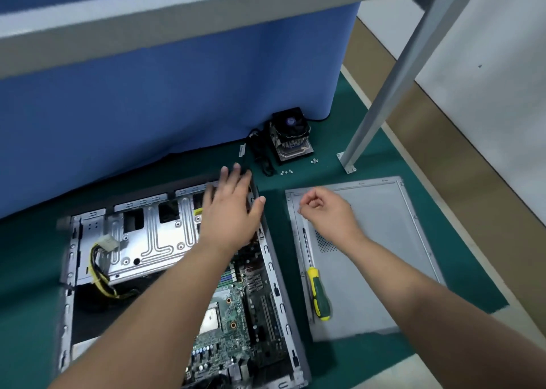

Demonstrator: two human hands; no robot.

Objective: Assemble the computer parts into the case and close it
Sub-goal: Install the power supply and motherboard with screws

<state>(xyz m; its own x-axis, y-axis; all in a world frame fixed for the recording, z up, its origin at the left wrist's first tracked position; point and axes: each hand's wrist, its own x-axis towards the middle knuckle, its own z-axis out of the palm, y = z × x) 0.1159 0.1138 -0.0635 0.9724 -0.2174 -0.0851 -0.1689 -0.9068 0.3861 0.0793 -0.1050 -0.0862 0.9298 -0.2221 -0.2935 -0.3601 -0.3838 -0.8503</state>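
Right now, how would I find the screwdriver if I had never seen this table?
Look at the flat grey side panel lying right of the open computer case. The screwdriver lies on its left part, shaft pointing away. It is the only thing with a green and yellow handle.

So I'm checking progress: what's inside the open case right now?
The case holds a motherboard, a metal drive cage and yellow-black cables. The left hand and forearm hide the far right corner.
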